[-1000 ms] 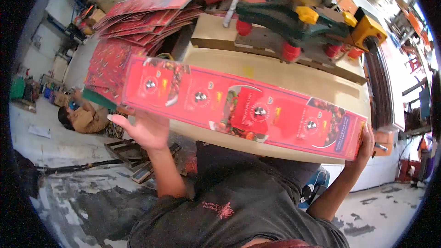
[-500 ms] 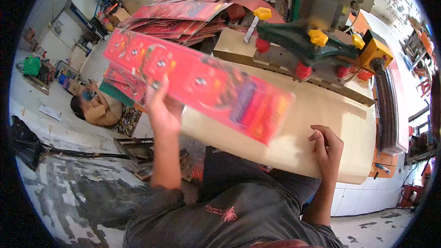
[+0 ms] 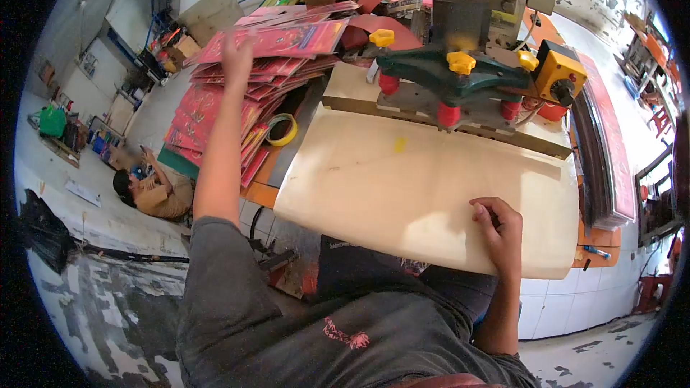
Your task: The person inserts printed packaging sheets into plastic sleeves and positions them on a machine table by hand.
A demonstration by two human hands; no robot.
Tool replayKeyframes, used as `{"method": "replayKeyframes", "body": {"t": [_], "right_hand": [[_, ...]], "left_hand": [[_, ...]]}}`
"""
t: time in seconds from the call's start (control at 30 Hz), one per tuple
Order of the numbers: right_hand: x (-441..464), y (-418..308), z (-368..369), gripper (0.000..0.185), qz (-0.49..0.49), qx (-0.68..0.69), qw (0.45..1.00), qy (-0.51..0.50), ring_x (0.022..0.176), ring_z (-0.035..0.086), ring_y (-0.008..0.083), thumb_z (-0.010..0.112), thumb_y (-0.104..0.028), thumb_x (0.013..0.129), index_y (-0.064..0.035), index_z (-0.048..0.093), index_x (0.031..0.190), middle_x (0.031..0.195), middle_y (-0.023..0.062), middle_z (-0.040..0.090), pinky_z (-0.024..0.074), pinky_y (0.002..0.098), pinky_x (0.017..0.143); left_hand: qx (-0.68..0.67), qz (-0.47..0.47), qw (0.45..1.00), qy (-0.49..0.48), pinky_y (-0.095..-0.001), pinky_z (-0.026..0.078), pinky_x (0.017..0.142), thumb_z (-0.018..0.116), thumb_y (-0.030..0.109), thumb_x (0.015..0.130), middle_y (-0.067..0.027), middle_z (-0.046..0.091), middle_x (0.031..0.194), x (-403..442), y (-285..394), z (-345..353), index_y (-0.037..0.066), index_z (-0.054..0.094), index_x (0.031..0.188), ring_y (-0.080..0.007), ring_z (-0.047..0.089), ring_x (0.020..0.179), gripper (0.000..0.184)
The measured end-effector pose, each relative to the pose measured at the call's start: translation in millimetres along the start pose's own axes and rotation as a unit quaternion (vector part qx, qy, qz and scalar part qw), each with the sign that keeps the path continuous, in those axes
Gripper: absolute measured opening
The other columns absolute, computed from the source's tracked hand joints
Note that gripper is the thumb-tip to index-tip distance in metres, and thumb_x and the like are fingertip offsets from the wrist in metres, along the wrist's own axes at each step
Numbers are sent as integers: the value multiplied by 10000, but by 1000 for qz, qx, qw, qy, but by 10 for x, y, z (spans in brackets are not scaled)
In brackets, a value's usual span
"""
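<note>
I count three yellow lobed knobs [image 3: 461,62] and one flat, glossy red printed sheet [image 3: 298,38] atop many; blurred left hand [image 3: 237,57] there, grip unclear; right hand [image 3: 501,226] half-curled, empty.

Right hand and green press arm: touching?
Apart. The head view shows a wide stretch of cream board between the right hand and the green press arm.

The person wears a charcoal-black T-shirt [image 3: 287,338] with loose short sleeves [image 3: 226,273], a small reddish chest print [image 3: 345,334] of lettering beside a spiky motif, and dark trousers [image 3: 460,284] bearing tiny pale lettering.
</note>
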State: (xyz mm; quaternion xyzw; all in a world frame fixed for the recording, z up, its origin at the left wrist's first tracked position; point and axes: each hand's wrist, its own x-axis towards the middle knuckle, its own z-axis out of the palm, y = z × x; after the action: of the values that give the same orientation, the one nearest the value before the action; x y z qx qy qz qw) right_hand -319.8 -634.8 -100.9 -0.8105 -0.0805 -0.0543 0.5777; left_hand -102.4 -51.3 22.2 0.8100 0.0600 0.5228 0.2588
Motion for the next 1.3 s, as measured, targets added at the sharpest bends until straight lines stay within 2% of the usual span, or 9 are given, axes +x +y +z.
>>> {"method": "replayKeyframes", "body": {"t": [0.1,0.2,0.33,0.4,0.47,0.53,0.6,0.9,1.3], "right_hand": [[13,-35,-17,148,-8,-18,1000,-20,736,616,118,626,-78,992,40,711,1018,786,66,667,490,255,684],[26,-39,-24,150,-4,-24,999,-26,736,619,124,625,-77,991,41,714,1018,800,69,676,498,261,691],[25,-19,-50,161,-10,-43,999,-29,788,697,239,655,-118,969,15,720,1030,910,154,718,543,339,729],[22,-20,-86,155,-37,-58,997,-34,820,707,289,658,-110,960,11,722,1033,942,176,721,548,355,753],[45,59,-101,166,-72,-81,993,-38,831,703,314,665,-123,947,5,727,1031,963,170,728,551,373,775],[24,14,-113,187,-57,-74,995,-36,804,696,315,654,-166,962,0,726,1007,948,175,724,548,389,765],[24,109,-109,151,-96,-101,990,-24,721,673,218,671,-114,958,6,727,1032,870,132,712,528,339,688],[-46,-185,-487,158,-45,-60,996,43,699,680,113,608,-75,999,28,719,1045,807,85,710,534,273,638],[-276,523,-2774,314,-5,-48,877,477,631,555,64,661,-239,991,-13,677,1208,832,24,627,442,225,504]], "left_hand": [[-75,-6,945,-317,-414,352,1169,611,498,998,-246,510,1506,-331,668,-11,55,501,1497,-343,444,1442,676],[54,163,921,-349,-411,312,1199,577,539,1008,-240,509,1507,-493,698,155,91,546,1471,-327,376,1490,644],[-61,71,903,-420,-404,345,1174,507,513,1053,-183,609,1417,-394,515,229,85,644,1367,-299,465,1425,548],[-94,14,890,-447,-337,471,1014,489,466,1078,-115,682,1265,-320,404,225,73,655,1347,-207,612,1182,504],[-164,-116,872,-447,-184,469,716,493,419,1092,-2,680,1129,-219,208,262,64,634,1371,-46,580,930,473],[-166,-132,873,-440,-235,510,882,491,425,1090,-51,657,1268,-171,220,162,38,588,1429,-102,608,1087,524],[-77,12,907,-415,-335,308,1186,465,431,1092,-162,531,1514,-53,-72,221,-5,572,1427,-232,470,1416,560],[-77,41,903,-420,-343,320,1178,471,440,1089,-139,584,1461,38,-53,142,-9,590,1409,-236,494,1388,564],[-107,93,935,-326,-359,342,1163,505,401,1084,-121,562,1485,-9,-378,242,30,560,1450,-238,489,1395,524]]}}
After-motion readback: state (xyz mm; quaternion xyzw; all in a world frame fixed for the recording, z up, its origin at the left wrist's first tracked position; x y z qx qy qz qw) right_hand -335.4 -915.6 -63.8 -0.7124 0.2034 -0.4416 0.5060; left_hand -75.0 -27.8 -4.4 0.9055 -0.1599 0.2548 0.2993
